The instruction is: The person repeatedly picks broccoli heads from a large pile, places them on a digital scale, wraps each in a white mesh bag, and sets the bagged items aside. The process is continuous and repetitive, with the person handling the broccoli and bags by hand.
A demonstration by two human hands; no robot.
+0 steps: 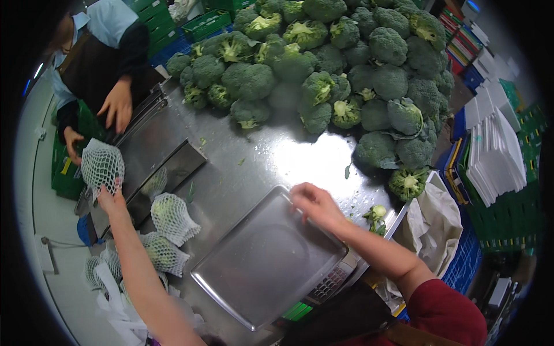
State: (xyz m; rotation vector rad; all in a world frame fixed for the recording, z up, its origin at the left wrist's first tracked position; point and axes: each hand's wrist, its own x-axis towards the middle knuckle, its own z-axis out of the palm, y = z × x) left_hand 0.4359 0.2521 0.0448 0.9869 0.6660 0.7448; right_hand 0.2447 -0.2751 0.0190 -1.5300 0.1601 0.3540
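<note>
My left hand (111,200) reaches to the far left and grips a broccoli head in white foam netting (102,166). Over the far edge of a steel scale platform (270,259) hovers my right hand (314,201), its fingers loosely curled and apart with nothing seen between them. Whether it touches the platform I cannot tell. Beside my left forearm lie several more netted broccoli heads (173,218). A large pile of bare broccoli (316,65) covers the back of the steel table (233,160).
A co-worker's hand (117,106) is above a steel machine (160,138); their other hand is by the netted head. The scale's keypad (331,281) faces me. White foam netting (114,298) lies lower left. At right are a white bag (433,216), stacked white sheets (497,155) and green crates (506,227).
</note>
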